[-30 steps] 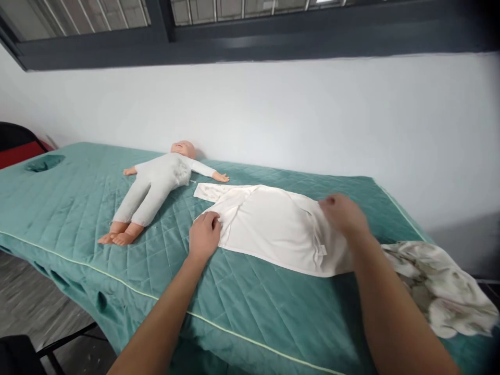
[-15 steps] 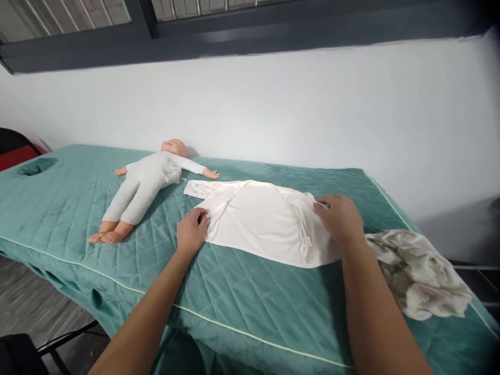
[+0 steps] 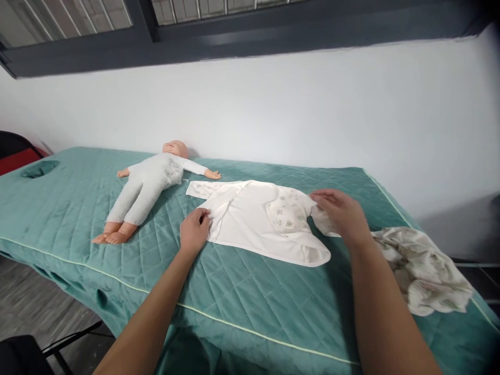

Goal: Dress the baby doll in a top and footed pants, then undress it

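Observation:
A white baby shirt (image 3: 246, 216) lies spread on the green quilted cover, one sleeve pointing left. On its right side a panel is folded open, showing small printed figures. My left hand (image 3: 194, 232) is at the shirt's left edge, thumb and fingertips closed on the fabric. Over the right sleeve is my right hand (image 3: 341, 213), fingers stretched out and touching the cloth near the shoulder; part of that sleeve is hidden beneath it. A baby doll (image 3: 150, 179) in a white body suit lies on its back to the left, arms spread.
The green quilted cover (image 3: 250, 307) drapes over a padded bed with a face hole (image 3: 41, 169) at far left. A crumpled patterned cloth (image 3: 425, 273) lies right of my right forearm. Behind stands a white wall (image 3: 273, 114) under a dark window frame (image 3: 250, 39).
The shirt's right panel has turned over toward the right, so its printed side and the right sleeve now show. My right hand's fingers have straightened; my left hand stays at the left edge.

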The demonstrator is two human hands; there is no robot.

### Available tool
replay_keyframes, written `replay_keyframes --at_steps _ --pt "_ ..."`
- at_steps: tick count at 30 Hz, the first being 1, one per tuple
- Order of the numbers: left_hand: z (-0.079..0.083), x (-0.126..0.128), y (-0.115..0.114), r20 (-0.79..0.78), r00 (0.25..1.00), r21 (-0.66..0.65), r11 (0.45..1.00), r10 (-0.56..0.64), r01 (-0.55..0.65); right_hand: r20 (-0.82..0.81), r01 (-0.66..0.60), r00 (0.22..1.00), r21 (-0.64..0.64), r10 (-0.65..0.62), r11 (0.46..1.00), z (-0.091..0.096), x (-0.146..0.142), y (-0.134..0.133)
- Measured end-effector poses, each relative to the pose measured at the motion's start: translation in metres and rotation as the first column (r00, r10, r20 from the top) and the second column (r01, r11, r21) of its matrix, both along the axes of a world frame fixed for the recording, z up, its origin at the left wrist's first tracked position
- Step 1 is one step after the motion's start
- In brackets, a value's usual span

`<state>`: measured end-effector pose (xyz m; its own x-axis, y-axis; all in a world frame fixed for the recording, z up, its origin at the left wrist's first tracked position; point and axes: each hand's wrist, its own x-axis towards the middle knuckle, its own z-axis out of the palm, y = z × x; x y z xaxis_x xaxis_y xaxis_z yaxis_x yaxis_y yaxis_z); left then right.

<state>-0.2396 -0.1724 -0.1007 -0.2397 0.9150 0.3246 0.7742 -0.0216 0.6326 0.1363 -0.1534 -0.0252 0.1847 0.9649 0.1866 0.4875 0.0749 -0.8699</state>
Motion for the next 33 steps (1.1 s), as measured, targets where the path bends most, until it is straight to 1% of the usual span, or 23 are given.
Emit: replay_keyframes --at_steps 1,2,3,4,5,6,7,8,9,10,11,13,14,15,16,18,20,22,23,26,28,30,33 --pt "0.0 0.0 0.0 0.0 1.0 -0.002 1.0 0.0 0.0 0.173 0.108 0.98 -0.025 -0.102 0.994 -0.007 0.006 0.005" --pt "0.001 0.0 0.0 0.0 1.0 -0.005 1.0 -0.002 0.002 0.34 0.184 0.928 -0.058 -0.154 0.981 -0.013 0.012 0.01" --pt "0.001 0.0 0.0 0.001 1.0 -0.006 1.0 -0.004 0.004 0.479 0.229 0.864 -0.097 -0.156 0.968 -0.018 0.017 0.014" --pt "0.001 -0.001 0.0 0.003 1.0 -0.005 1.0 -0.006 0.006 0.574 0.246 0.809 -0.136 -0.126 0.96 -0.022 0.021 0.016" --pt "0.001 -0.001 0.0 0.005 1.0 -0.002 1.0 -0.008 0.008 0.627 0.238 0.775 -0.168 -0.083 0.956 -0.025 0.024 0.017" --pt "0.0 -0.001 0.0 0.007 1.0 0.004 1.0 -0.009 0.009 0.649 0.221 0.76 -0.192 -0.045 0.956 -0.025 0.026 0.016" --pt "0.0 -0.001 0.0 0.01 1.0 0.01 1.0 -0.009 0.009 0.653 0.206 0.757 -0.201 -0.026 0.958 -0.024 0.028 0.014" --pt "0.0 -0.001 0.0 0.015 1.0 0.015 1.0 -0.011 0.011 0.656 0.207 0.754 -0.184 -0.037 0.961 -0.022 0.028 0.012" --pt "-0.001 -0.001 0.001 0.019 1.0 0.018 1.0 -0.014 0.013 0.662 0.233 0.744 -0.133 -0.089 0.963 -0.018 0.027 0.008" --pt "-0.001 -0.001 0.001 0.023 1.0 0.018 1.0 -0.017 0.016 0.673 0.279 0.718 -0.046 -0.177 0.959 -0.014 0.026 0.004" --pt "-0.001 -0.001 0.001 0.025 1.0 0.016 1.0 -0.018 0.017 0.68 0.328 0.677 0.065 -0.282 0.942 -0.011 0.025 0.001" --pt "-0.001 -0.002 0.001 0.028 0.999 0.013 1.0 -0.016 0.016 0.658 0.395 0.586 0.278 -0.474 0.875 -0.005 0.021 -0.006" --pt "-0.001 -0.002 0.001 0.029 1.0 0.011 1.0 -0.013 0.013 0.646 0.404 0.564 0.329 -0.515 0.854 -0.003 0.019 -0.008" --pt "-0.002 -0.002 0.001 0.03 1.0 0.009 1.0 -0.009 0.009 0.641 0.404 0.563 0.338 -0.522 0.85 -0.003 0.017 -0.009" --pt "-0.002 -0.002 0.001 0.03 1.0 0.007 1.0 -0.007 0.007 0.642 0.405 0.574 0.316 -0.508 0.858 -0.003 0.016 -0.009" --pt "-0.001 -0.002 0.001 0.029 1.0 0.0 1.0 -0.004 0.004 0.633 0.421 0.611 0.248 -0.475 0.872 -0.007 0.014 -0.007" --pt "-0.001 -0.002 0.001 0.028 1.0 -0.003 1.0 -0.002 0.002 0.599 0.435 0.652 0.208 -0.466 0.876 -0.013 0.016 -0.002" --pt "-0.001 -0.002 0.001 0.029 1.0 -0.007 1.0 0.0 0.0 0.543 0.47 0.688 0.172 -0.482 0.866 -0.019 0.021 0.003" --pt "-0.001 -0.002 0.001 0.032 0.999 -0.007 1.0 0.001 -0.001 0.511 0.498 0.707 0.132 -0.489 0.857 -0.022 0.025 0.006" --pt "-0.001 -0.002 0.001 0.045 0.999 -0.005 1.0 -0.002 0.002 0.429 0.58 0.746 -0.041 -0.51 0.814 -0.027 0.04 0.013" --pt "-0.001 -0.002 0.001 0.051 0.999 -0.005 1.0 -0.003 0.003 0.398 0.581 0.768 -0.106 -0.501 0.807 -0.027 0.047 0.015" --pt "-0.001 -0.002 0.0 0.051 0.999 -0.008 1.0 -0.002 0.003 0.378 0.575 0.78 -0.118 -0.498 0.81 -0.027 0.05 0.015" --pt "0.0 -0.002 -0.001 0.062 0.998 -0.01 1.0 -0.005 0.005 0.364 0.592 0.77 -0.102 -0.524 0.8 -0.028 0.048 0.015"
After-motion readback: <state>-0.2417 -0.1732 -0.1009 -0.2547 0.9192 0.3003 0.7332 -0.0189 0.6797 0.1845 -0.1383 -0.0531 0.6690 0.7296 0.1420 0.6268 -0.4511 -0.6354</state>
